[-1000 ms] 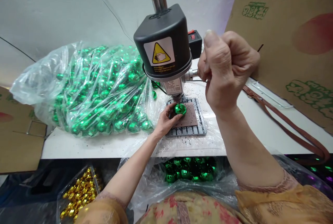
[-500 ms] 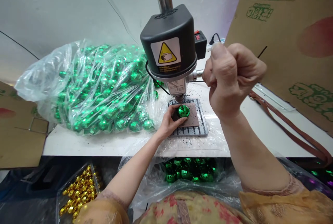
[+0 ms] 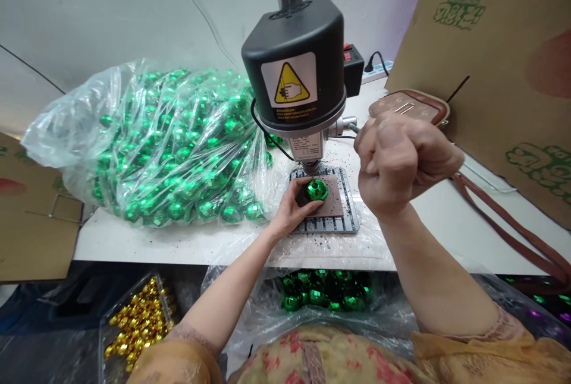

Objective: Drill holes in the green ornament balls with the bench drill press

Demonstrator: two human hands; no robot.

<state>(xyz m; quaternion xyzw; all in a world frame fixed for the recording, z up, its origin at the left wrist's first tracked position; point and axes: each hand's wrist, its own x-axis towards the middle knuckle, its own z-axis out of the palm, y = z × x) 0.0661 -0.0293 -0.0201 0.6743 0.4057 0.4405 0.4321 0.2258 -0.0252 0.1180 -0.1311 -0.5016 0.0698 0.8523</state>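
Observation:
Between the thumb and fingers of my left hand (image 3: 295, 208) is a shiny green faceted ball (image 3: 317, 189), pressed on a brown board (image 3: 332, 197). That board lies on the slotted metal base (image 3: 350, 223) of a small bench drill press (image 3: 294, 69). The chuck (image 3: 311, 166) is right above the ball; its bit reaches the ball's top. My right hand (image 3: 401, 161) is closed in a fist round the drill press lever (image 3: 348, 125), most of which the fingers hide. Dark shavings are scattered round the base.
A clear bag of green faceted balls (image 3: 178, 152) lies on the left of the white table (image 3: 147, 241). More green balls (image 3: 325, 290) sit in plastic below the edge, and gold balls (image 3: 138, 318) in a tray. Cardboard boxes (image 3: 504, 75) and a brown purse (image 3: 410, 104) are on the right.
My right hand has come down with the lever, uncovering the purse behind it. My left hand stays on the ball. The view has shifted slightly.

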